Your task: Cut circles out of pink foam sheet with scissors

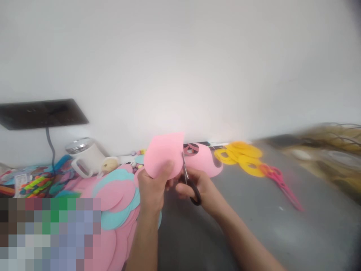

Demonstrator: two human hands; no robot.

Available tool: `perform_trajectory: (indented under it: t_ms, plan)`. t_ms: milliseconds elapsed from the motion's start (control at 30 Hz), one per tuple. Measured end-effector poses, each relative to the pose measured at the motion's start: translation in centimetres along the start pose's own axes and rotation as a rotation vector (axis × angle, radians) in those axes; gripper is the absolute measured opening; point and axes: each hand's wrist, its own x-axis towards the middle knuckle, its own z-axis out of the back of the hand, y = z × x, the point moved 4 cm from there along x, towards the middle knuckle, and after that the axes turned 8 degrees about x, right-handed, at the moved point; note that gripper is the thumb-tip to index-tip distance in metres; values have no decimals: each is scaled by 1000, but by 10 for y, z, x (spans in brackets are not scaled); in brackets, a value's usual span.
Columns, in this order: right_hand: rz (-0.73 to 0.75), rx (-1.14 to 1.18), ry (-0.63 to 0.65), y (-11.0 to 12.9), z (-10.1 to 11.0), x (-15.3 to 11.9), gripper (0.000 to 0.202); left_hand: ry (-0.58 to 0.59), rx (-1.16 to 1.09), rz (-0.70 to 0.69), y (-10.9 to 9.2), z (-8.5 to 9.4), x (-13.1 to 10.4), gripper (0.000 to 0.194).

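Pink ppr in L fingers, scissors R.

Tabletop, dark grey, matte, bearing: one loose group of yellow paper rings, overlapping. Right of and nearer than the rings: pink scissors, laid aslant, handle loops touching the nearest ring; just beside the scissors, one small white scrap. Well left of the rings: spread heap of pink and turquoise paper discs, overlapping. Farther left than the discs: white lidded mug, silver-coloured top, upright, base partly hidden.
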Motion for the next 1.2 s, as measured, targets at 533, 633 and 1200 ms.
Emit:
perform_trajectory:
  t_ms: [533, 633, 1200]
  plan:
    - [57, 6, 24, 2, 2, 1, 36, 0, 125, -2, -5, 4, -2, 30]
    - [65, 9, 37, 5, -1, 1, 37, -6, 131, 3, -5, 4, -2, 31]
    - [-18, -41, -41, 2, 3, -1, 37, -4, 109, -41, -5, 4, -1, 41]
